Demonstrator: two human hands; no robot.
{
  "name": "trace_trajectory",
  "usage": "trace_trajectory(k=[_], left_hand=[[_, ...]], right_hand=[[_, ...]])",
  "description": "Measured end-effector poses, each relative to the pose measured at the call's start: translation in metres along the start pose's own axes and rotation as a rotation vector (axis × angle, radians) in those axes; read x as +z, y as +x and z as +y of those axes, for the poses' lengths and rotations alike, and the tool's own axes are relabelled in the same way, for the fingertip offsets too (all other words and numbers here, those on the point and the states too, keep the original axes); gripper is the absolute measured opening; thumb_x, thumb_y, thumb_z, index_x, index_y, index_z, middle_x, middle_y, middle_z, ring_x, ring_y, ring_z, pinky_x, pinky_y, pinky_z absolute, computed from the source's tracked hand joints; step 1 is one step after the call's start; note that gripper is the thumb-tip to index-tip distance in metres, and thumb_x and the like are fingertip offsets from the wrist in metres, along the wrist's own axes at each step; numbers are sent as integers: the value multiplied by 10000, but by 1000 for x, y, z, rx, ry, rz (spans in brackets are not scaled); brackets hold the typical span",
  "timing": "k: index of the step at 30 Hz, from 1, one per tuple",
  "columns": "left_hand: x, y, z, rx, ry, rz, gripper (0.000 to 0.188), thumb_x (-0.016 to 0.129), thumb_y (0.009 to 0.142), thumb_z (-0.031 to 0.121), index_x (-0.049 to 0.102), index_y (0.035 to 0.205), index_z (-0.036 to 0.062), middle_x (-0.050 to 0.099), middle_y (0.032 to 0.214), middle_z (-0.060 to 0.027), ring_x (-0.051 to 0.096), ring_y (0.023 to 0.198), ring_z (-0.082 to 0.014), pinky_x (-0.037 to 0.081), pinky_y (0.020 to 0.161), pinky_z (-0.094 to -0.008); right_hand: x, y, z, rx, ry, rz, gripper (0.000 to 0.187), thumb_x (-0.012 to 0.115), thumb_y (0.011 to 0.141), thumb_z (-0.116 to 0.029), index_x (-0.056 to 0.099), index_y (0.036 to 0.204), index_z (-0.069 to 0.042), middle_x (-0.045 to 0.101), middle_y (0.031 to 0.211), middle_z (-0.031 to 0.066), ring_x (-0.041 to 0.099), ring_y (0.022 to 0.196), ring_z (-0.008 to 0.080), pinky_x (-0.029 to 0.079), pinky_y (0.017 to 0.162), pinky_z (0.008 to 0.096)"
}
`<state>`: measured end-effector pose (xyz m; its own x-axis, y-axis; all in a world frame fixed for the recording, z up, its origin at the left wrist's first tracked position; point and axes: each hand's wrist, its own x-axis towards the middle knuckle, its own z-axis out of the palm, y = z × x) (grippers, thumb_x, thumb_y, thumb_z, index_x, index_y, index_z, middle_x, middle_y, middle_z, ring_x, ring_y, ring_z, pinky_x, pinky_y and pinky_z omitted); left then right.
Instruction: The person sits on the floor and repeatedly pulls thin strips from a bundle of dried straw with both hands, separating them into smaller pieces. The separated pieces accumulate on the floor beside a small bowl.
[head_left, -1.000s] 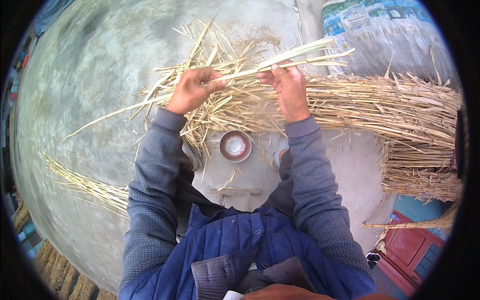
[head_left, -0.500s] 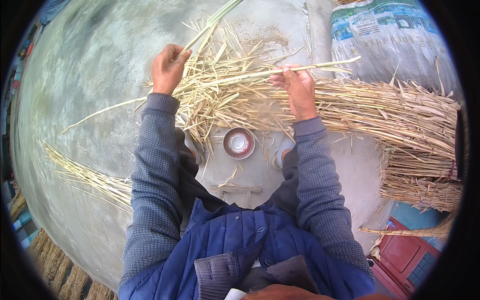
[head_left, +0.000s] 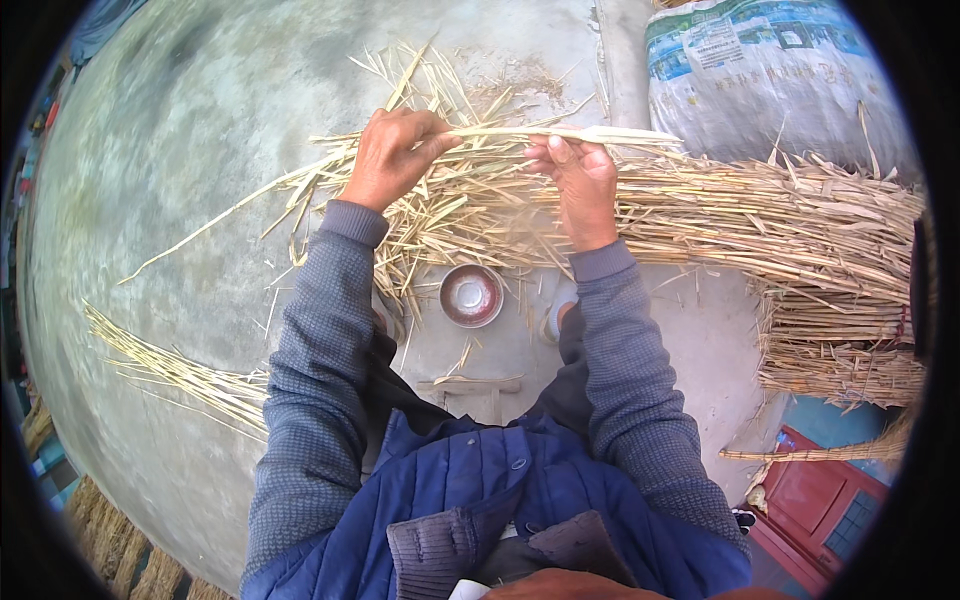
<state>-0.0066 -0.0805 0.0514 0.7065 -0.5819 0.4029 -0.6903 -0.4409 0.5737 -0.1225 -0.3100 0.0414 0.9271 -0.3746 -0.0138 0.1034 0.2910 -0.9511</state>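
A long pale straw stalk (head_left: 500, 131) runs nearly level between my hands. Its thin tail trails down to the left, and its leafy end sticks out to the right. My left hand (head_left: 395, 155) is closed, pinching the stalk between thumb and fingers. My right hand (head_left: 580, 190) grips it further right, thumb on the near side, fingers partly curled. Under both hands lies a loose heap of stripped straw leaves (head_left: 450, 220) on the concrete floor. A metal bowl (head_left: 471, 296) with a reddish inside stands between my feet.
A thick bundle of dry stalks (head_left: 760, 215) stretches away at right, below a large white and blue sack (head_left: 760, 80). A small sheaf of thin stalks (head_left: 185, 370) lies at left. A low wooden stool (head_left: 472, 386) shows near my knees, a red door panel (head_left: 815, 500) at lower right.
My left hand has moved right, toward the right hand, and now pinches the stalk. The green leaf strip it held up is no longer seen in it. My right hand shifted slightly left.
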Motion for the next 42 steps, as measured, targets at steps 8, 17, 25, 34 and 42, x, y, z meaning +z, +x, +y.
trace_trajectory(k=[8,17,25,34,42], left_hand=[[-19,-6,-24,-325,-236,-183,285,793,864,284,744,922,10,719,780,-119,666,697,-207,507,660,-358],[20,-2,10,-198,-331,-121,262,803,884,220,736,999,-6,740,874,-57,671,828,-112,535,748,-285],[9,3,15,-584,-850,48,202,812,881,189,718,931,17,761,869,-65,679,775,-95,532,708,-241],[-16,-4,-34,-122,441,250,291,793,841,306,709,1013,87,735,969,-64,615,1009,-244,399,862,-392],[12,7,24,49,-26,14,261,793,841,307,737,857,52,695,748,-94,646,728,-284,481,679,-400]], right_hand=[[-12,-2,-12,-97,-27,69,278,659,995,-201,588,1107,43,721,1018,171,724,916,232,587,803,327],[-1,-8,-18,-179,-165,-6,213,586,1030,-198,568,1069,10,722,953,178,735,880,240,598,784,339],[-4,-8,-7,-166,-94,-15,182,547,1040,-164,555,1059,16,709,989,189,735,885,251,603,814,352],[-14,-5,-2,-29,48,-46,186,580,1026,-138,538,1121,16,680,1115,212,717,978,270,596,880,365],[4,-2,4,74,244,-89,211,608,1014,-143,556,1148,12,671,1180,214,697,1048,276,583,918,367]])
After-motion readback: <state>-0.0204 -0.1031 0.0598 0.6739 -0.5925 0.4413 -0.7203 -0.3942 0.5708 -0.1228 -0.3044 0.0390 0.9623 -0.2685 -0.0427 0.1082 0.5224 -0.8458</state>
